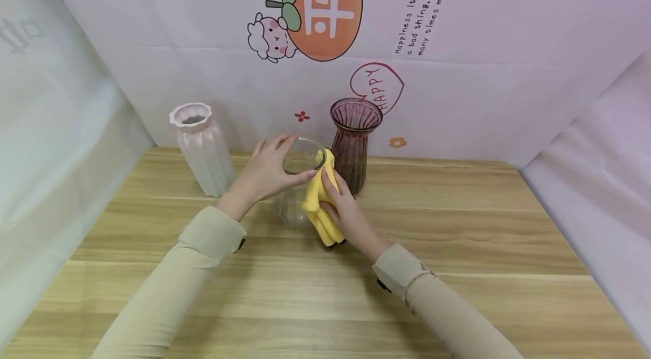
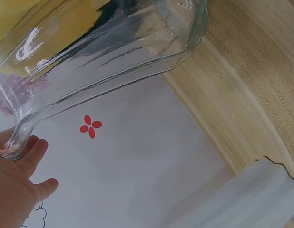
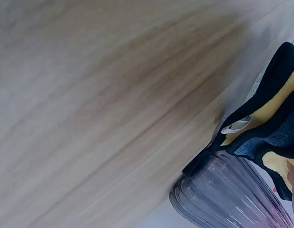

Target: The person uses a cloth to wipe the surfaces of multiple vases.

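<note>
Near the back edge of the table, between two other vases, a clear glass vase stands with its round mouth facing up toward the head camera. Its long axis runs close to vertical, from the rim down to the base; whether it leans slightly, or whether the base meets the wood, cannot be told. Seen from the left wrist, the same axis crosses the upper part of the view on a slant, the rim end at lower left and the base end at upper right.

The left hand has its grip on the rim, thumb on the near side and fingers spread along the far side. The right hand has its grip on a folded yellow cloth, pinching it at the clear vase's right side; the cloth's ends hang below the fingers. The right wrist view shows dark edging and a small white tag on it.

To the left, a white vase stands upright with its scalloped mouth up. Just right of the cloth, a ribbed purple vase stands upright too, its flared mouth up. Behind them hangs a pale backdrop with a small red flower print.
</note>
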Demonstrator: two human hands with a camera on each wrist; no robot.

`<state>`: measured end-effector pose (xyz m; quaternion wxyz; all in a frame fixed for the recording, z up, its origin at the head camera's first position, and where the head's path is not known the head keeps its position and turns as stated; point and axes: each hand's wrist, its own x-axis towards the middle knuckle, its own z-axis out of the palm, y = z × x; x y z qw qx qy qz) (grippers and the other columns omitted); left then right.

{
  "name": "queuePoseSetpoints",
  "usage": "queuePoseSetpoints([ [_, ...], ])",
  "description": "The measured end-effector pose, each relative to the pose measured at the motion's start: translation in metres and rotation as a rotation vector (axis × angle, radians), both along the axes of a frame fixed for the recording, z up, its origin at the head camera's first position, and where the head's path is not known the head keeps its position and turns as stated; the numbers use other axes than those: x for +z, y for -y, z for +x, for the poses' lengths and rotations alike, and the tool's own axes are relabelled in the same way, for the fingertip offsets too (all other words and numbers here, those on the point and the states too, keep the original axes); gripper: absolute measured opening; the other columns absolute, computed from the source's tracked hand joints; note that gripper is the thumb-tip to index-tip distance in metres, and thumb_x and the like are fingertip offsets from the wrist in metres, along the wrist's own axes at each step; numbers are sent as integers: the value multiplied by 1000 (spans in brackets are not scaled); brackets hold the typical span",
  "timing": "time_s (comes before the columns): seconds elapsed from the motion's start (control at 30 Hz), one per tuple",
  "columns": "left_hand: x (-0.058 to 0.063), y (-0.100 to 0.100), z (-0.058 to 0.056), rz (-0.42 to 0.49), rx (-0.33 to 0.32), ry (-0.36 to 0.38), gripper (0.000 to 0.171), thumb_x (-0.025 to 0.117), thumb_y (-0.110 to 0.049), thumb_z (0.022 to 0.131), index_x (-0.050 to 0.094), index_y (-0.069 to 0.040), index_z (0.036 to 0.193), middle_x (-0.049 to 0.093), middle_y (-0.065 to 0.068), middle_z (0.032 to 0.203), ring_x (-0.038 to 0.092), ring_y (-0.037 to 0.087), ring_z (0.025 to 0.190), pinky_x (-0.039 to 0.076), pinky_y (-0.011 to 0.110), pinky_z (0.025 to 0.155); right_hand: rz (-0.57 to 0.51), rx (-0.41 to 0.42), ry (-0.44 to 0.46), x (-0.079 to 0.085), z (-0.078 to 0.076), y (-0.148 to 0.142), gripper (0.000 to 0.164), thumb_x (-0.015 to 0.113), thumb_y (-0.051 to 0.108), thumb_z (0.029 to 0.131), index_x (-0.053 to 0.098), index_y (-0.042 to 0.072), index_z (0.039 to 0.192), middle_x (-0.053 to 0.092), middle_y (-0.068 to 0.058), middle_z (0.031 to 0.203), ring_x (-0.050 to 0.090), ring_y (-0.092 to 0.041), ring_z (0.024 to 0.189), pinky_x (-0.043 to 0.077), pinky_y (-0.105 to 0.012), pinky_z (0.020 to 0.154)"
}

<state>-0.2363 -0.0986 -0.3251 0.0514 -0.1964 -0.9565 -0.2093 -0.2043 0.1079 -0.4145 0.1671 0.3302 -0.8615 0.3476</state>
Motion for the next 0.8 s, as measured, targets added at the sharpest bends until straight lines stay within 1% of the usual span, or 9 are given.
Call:
queuePoseSetpoints([
  [0.07, 1, 0, 1, -4, -1, 4, 91, 58, -64, 82, 28, -11, 151, 37, 16, 150, 32, 39, 141, 10, 56, 121, -11, 17, -31, -1, -1, -1, 68, 58, 3, 91, 26, 5, 150, 29, -32, 148, 41, -48, 131, 47, -53, 99],
  [0.2, 3, 0, 1, -5, -3, 12, 92, 57, -65, 82, 27, -12, 151, 36, 16, 151, 31, 39, 141, 9, 56, 120, -9, 37, -70, -2, -3, -4, 63, 59, 0, 89, 33, -1, 146, 33, -31, 146, 43, -47, 130, 48, -51, 99],
  [0.4, 4, 0, 1, 1, -7, 16, 93, 56, -67, 82, 26, -12, 151, 35, 16, 151, 31, 36, 142, 10, 55, 121, 48, 42, -82, -3, -5, -9, 60, 59, -3, 89, 37, -1, 145, 37, -29, 144, 46, -44, 129, 50, -47, 96],
  [0.47, 4, 0, 1, 5, -8, 18, 93, 56, -67, 82, 27, -11, 151, 35, 16, 151, 30, 36, 142, 10, 55, 121, 82, 35, -66, -3, -5, -11, 59, 59, -3, 89, 37, -2, 144, 37, -28, 145, 47, -43, 128, 50, -46, 97],
  [0.57, 4, 0, 2, 10, -10, 16, 93, 56, -66, 82, 27, -11, 151, 35, 16, 151, 31, 35, 142, 10, 55, 121, 118, 31, -19, -3, -3, -13, 58, 58, -3, 89, 37, -3, 144, 35, -27, 147, 47, -42, 128, 50, -46, 98],
  [0.8, 3, 1, 1, 21, -14, 30, 92, 59, -63, 83, 27, -11, 151, 34, 16, 152, 30, 36, 142, 9, 55, 121, 187, -7, 103, -4, 3, -19, 61, 60, -1, 89, 38, 4, 146, 36, -24, 149, 53, -40, 123, 52, -45, 94],
])
